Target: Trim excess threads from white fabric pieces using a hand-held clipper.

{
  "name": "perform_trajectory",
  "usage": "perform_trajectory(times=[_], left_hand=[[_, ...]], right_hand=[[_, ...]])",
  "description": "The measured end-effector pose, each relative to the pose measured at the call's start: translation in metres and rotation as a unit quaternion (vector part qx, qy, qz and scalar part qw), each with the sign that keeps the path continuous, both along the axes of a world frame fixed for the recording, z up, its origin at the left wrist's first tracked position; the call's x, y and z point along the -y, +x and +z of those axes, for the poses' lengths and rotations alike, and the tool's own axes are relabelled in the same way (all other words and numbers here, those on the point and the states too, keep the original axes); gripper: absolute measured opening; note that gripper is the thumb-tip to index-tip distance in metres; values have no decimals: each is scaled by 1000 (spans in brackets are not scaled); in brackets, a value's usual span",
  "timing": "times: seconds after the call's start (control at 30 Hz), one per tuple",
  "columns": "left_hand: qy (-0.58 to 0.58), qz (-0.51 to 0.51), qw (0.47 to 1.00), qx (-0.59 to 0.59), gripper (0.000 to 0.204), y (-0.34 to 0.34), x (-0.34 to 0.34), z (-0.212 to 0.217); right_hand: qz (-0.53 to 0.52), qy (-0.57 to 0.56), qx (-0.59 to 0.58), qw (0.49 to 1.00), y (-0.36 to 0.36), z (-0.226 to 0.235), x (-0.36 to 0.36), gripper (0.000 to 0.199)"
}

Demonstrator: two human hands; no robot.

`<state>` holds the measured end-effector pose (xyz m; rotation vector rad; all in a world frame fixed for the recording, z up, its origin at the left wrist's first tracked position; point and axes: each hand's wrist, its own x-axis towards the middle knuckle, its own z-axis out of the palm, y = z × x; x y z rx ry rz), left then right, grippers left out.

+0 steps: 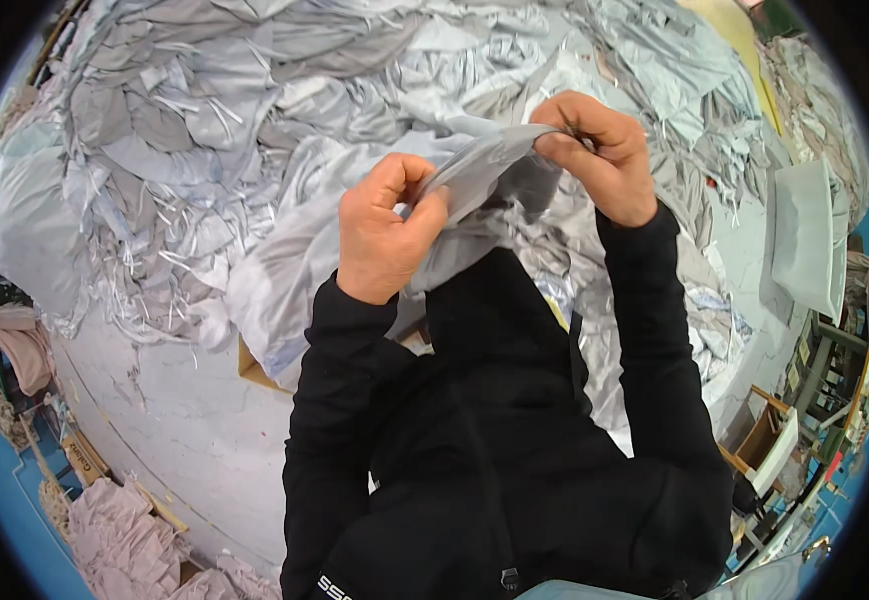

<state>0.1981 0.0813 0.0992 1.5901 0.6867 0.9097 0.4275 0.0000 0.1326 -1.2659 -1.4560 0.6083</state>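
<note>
A piece of thin grey fabric (489, 165) is held up in front of me, stretched between both hands. My left hand (391, 220) pinches its edge between thumb and curled fingers. At the other end, my right hand (599, 150) grips the same edge, fingers bent over it. Below the hands the cloth sags in folds toward my lap, and a darker opening shows beneath the right end. Whether it joins the pale cloth (279, 240) draped to the left I cannot tell.
Heaps of grey and pale cloth (354, 100) with white ties cover the far side. A white plastic bin (804, 235) stands at the right, near a wooden drawer (759, 440). Pinkish cloth (124, 535) lies at the lower left, beside a cardboard box (84, 458).
</note>
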Motion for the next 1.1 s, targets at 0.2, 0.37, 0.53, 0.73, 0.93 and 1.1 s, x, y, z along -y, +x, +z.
perform_trajectory(times=[0.2,0.37,0.53,0.73,0.93,1.1], left_hand=[[255,130,953,-102,14,-28,-26,27],[493,323,803,-92,32,-72,-40,99],[90,39,990,101,23,-158,4,164],[50,17,950,-309,18,-145,-31,-46],[228,206,848,-433,16,-106,-4,-121],[217,167,943,-187,31,-41,34,-74]], right_hand=[[46,4,-73,996,-40,96,26,12],[55,120,-321,938,-49,113,58,15],[66,61,-234,968,-20,128,78,30],[5,-194,25,981,7,-41,29,17],[-52,-227,-106,967,-9,-166,16,17],[-134,-170,-95,972,-33,-178,13,13]])
